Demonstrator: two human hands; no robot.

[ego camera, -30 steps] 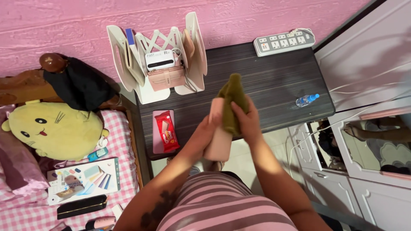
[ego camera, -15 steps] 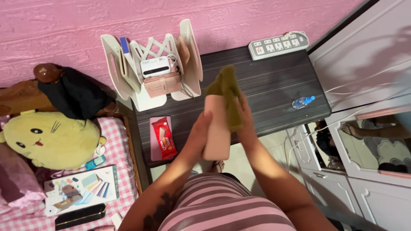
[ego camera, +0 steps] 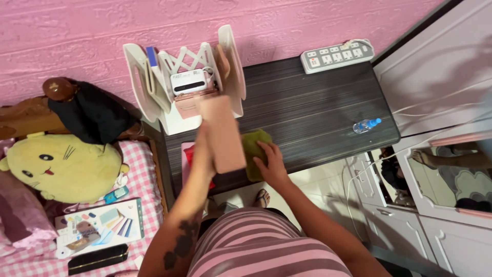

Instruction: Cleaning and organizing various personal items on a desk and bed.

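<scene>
Pink brick wall runs behind everything, with the bed (ego camera: 31, 241) below it on the left and a dark worktop (ego camera: 318, 107) in the middle. On the bed lie a yellow plush (ego camera: 61, 164), a black cloth (ego camera: 92, 113) over the bedpost, and a card box (ego camera: 100, 223) near the edge.

Moving right, a white rack (ego camera: 154, 92) stands at the worktop's back corner, against the wall, with a small white device (ego camera: 187, 82) in it. Your left hand (ego camera: 202, 149) has lifted the pink wallet (ego camera: 223, 134) away from the cloth and now holds it up, tilted, just in front of the rack; half a second ago you had wallet and cloth pressed together in the air. The fingers are behind the wallet, so you cannot tell how they lie, only that they grip its lower edge. A red snack pack (ego camera: 190, 154) shows only as a sliver beside your wrist.

The green cloth (ego camera: 252, 151) has come down too: it lies bunched on the worktop, close to the near edge, and your right hand (ego camera: 269, 163) rests on it with fingers spread flat. So the rubbing of the wallet looks finished, and the two things are parted, one in each hand.

Farther right, a small bottle (ego camera: 366, 124) lies on its side, a power strip (ego camera: 337, 50) sits at the back, and white cabinets (ego camera: 441, 205) fill the corner.
</scene>
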